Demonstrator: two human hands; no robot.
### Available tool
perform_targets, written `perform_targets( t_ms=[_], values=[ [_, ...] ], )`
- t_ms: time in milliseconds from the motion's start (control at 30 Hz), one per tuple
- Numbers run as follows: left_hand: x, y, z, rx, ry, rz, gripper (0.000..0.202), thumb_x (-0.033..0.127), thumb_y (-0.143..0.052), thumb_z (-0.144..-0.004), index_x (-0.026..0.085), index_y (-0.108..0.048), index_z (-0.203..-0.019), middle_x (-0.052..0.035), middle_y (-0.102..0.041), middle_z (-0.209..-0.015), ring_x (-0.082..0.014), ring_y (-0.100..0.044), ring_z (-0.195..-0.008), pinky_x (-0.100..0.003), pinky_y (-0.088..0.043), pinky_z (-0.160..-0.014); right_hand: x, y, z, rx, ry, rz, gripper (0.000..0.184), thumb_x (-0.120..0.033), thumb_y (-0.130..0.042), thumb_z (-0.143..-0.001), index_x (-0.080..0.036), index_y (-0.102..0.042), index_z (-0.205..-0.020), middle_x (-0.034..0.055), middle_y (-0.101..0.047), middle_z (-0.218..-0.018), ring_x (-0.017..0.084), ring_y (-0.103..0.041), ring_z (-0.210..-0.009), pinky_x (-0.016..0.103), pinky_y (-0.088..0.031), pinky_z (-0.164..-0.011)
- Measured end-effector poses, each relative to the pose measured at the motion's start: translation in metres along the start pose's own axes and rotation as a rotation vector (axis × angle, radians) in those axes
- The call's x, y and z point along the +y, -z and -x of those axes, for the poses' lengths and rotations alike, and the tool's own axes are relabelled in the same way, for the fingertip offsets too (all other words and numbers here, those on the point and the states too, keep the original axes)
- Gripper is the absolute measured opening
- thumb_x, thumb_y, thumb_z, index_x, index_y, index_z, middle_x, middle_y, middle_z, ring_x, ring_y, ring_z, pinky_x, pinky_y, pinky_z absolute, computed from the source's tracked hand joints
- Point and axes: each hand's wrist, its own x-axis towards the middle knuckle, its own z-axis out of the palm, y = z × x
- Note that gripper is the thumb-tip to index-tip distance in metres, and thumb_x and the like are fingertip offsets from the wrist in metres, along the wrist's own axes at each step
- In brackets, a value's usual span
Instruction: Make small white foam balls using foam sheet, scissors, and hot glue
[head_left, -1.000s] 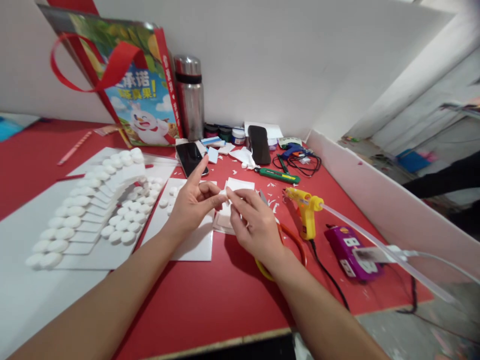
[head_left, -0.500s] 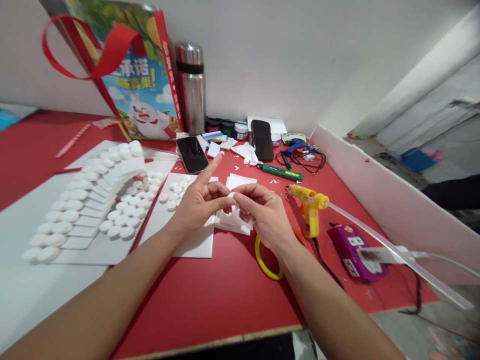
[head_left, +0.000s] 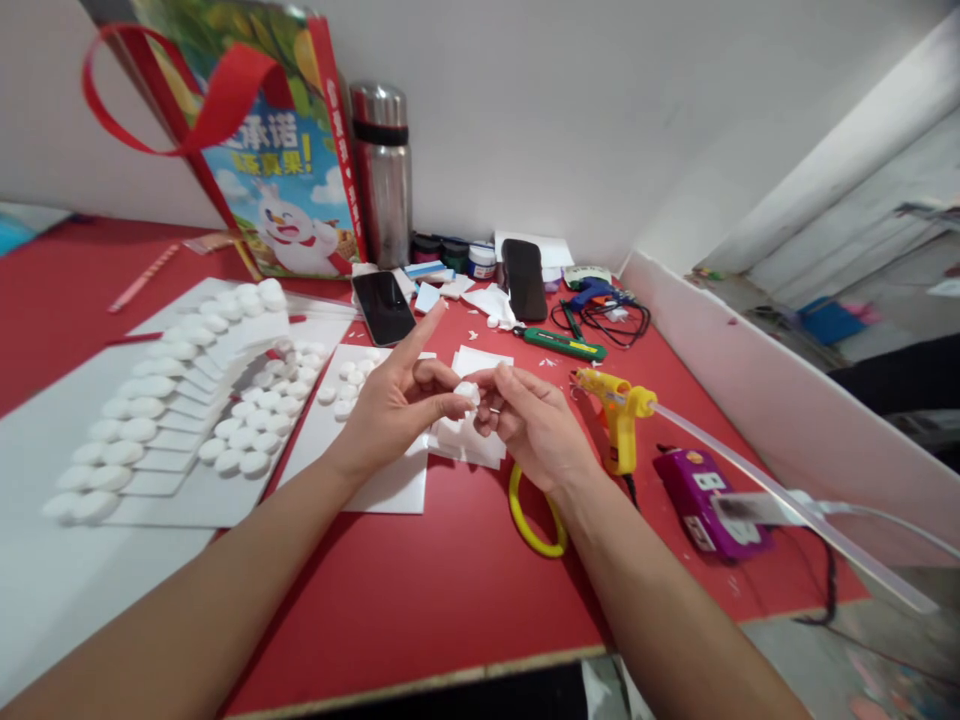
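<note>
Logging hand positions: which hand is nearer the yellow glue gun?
Right: the right hand is just left of the yellow glue gun; the left hand is farther left.

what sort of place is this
Probably a craft workspace: a red table bears a glue gun and a stepped white model, and the left hand pinches a small white piece.

Loads of bare red worktop [head_left: 420,590] between the forearms [head_left: 277,530], so there's a way in from the front edge [head_left: 420,681]. Right side's a pain: yellow loop [head_left: 517,512] just below the right hand [head_left: 532,425], then the glue gun [head_left: 621,432], long stick [head_left: 862,560] poking past the socket box [head_left: 686,482]. White staircase [head_left: 176,437] blocks the left.
</note>
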Motion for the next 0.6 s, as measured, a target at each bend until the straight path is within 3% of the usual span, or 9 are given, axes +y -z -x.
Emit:
perform_targets(
  t_ms=[200, 367, 600],
  values=[
    [-0.001, 0.001, 0.000, -0.017, 0.010, 0.003, 0.099, 0.017, -0.079, -0.085, 0.034, -0.026, -0.166, 0.0031, -0.072, -0.082, -0.0129, -0.067, -0.071, -0.025, -0.057, -0.072, 0.004, 0.000, -0.003, 0.033, 0.077, 0.077, 0.020, -0.033, -0.091, -0.072, -0.019, -0.079, -0.082, -0.0020, -0.066, -0.068, 0.009, -0.053, -0.057, 0.026, -0.045, -0.057],
    [0.000, 0.000, 0.000, -0.013, 0.017, 0.009, 0.099, 0.016, -0.080, -0.085, 0.033, -0.027, -0.166, 0.0039, -0.070, -0.079, -0.0117, -0.066, -0.068, -0.023, -0.056, -0.071, 0.011, 0.000, -0.004, 0.048, 0.168, 0.188, 0.016, -0.032, -0.086, -0.078, -0.020, -0.077, -0.085, -0.0030, -0.066, -0.068, 0.009, -0.055, -0.058, 0.025, -0.044, -0.055],
    [-0.003, -0.001, -0.001, 0.004, 0.050, 0.003, 0.097, 0.017, -0.076, -0.087, 0.031, -0.023, -0.167, 0.0025, -0.071, -0.082, -0.0123, -0.067, -0.071, -0.023, -0.054, -0.069, 0.009, 0.001, -0.002, 0.080, 0.216, 0.273, 0.042, -0.033, -0.088, -0.076, -0.023, -0.071, -0.113, -0.0036, -0.065, -0.082, 0.009, -0.057, -0.064, 0.025, -0.048, -0.057]
  ],
)
